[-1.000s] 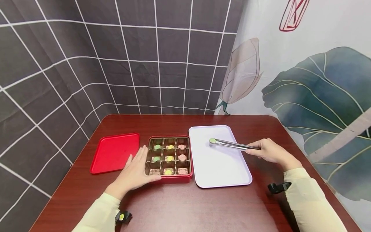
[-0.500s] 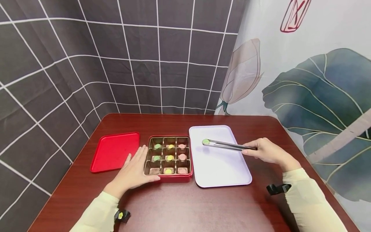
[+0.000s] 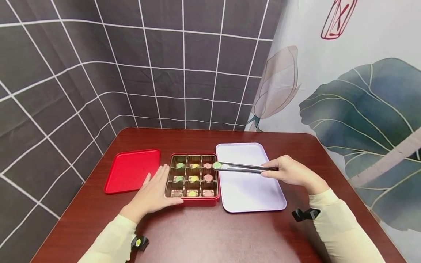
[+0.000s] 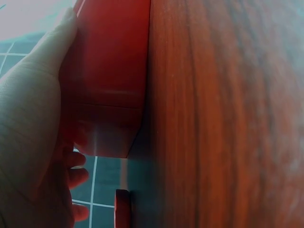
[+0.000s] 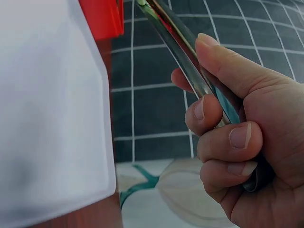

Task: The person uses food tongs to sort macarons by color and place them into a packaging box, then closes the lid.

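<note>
My right hand (image 3: 292, 172) grips metal tongs (image 3: 245, 167), its fingers curled round them in the right wrist view. The tongs pinch a round green candy (image 3: 217, 166) over the right rim of the box. That red box (image 3: 200, 201) has a gold divided insert. Green, yellow and pink pieces sit in its compartments; the front-left compartment (image 3: 175, 192) shows only its ribbed bottom. My left hand (image 3: 152, 193) rests against the box's front-left corner, fingers straight along the left side and thumb along the front. In the left wrist view the thumb lies against the red wall (image 4: 111, 52).
A white tray (image 3: 251, 193) stands close to the right of the box, under the tongs. To the left lies a flat red lid or tray (image 3: 131, 171). All rest on a brown wooden table (image 3: 210, 233), with a grey checked curtain (image 3: 158, 54) behind.
My right hand has moved left, carrying the tongs and the green candy from over the white tray to the box's right edge. The left hand stays at the box corner.
</note>
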`<state>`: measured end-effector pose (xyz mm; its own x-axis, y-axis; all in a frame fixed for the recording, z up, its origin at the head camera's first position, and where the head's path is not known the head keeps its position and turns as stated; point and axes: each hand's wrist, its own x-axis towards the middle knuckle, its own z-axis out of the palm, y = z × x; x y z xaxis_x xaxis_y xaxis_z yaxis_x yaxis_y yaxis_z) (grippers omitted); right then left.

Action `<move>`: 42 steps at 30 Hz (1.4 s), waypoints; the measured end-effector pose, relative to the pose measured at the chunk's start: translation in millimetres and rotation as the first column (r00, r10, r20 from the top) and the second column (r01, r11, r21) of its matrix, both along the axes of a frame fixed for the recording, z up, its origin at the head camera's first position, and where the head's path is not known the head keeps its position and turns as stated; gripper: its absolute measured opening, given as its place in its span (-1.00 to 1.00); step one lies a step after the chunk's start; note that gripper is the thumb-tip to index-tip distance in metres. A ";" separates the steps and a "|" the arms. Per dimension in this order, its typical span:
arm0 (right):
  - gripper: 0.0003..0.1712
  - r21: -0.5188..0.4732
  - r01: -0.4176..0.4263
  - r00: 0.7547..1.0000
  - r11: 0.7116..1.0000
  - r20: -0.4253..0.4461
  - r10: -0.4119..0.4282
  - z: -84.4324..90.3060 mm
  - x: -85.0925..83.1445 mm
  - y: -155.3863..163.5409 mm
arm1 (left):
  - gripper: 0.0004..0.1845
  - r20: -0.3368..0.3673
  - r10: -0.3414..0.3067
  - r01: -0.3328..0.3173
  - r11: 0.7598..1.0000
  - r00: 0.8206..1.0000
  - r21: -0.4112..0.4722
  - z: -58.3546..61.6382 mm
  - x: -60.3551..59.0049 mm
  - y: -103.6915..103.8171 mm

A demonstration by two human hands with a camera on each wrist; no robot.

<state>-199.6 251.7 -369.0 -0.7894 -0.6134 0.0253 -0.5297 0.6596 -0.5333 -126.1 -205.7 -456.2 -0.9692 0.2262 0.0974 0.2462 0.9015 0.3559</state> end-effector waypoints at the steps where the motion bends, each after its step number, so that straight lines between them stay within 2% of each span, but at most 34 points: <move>1: -0.67 -0.001 -0.010 1.000 1.000 0.003 0.010 0.5 -0.2 -3.6 | 0.36 -0.003 0.000 0.000 1.000 1.000 0.001 -0.3 -0.1 0.1; 12: -0.66 -0.001 -0.121 0.993 0.993 0.009 0.121 1.9 -1.0 -40.9 | 0.36 -0.007 0.004 -0.004 1.000 1.000 0.001 -0.3 -0.1 -0.5; 18: -0.67 0.005 -0.206 0.978 0.978 0.006 0.206 1.5 -1.6 -60.5 | 0.35 -0.007 0.000 0.000 1.000 1.000 -0.007 0.1 0.4 -1.1; 27: -0.76 0.019 -0.281 0.960 0.959 0.007 0.281 1.5 -3.3 -92.2 | 0.38 -0.006 -0.005 0.005 1.000 1.000 -0.017 0.6 -0.6 -0.8; 31: -0.68 0.035 -0.298 0.954 0.954 0.031 0.297 2.2 -4.6 -105.0 | 0.38 -0.011 -0.008 0.007 1.000 1.000 -0.021 -0.4 -1.1 -0.9; 38: -0.83 0.073 -0.330 0.944 0.941 0.012 0.330 2.6 -7.6 -120.4 | 0.38 -0.014 -0.007 0.006 1.000 1.000 -0.024 -0.2 -1.0 -0.5; 42: -0.79 0.096 -0.337 0.941 0.936 0.010 0.338 2.5 -8.5 -128.5 | 0.38 -0.013 -0.003 0.002 1.000 1.000 -0.022 -0.2 -1.1 -0.5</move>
<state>-208.1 123.3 -366.5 -0.5353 -0.8437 -0.0412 -0.7336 0.4885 -0.4725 -127.3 -206.1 -456.4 -0.9674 0.2308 0.1046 0.2527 0.9086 0.3326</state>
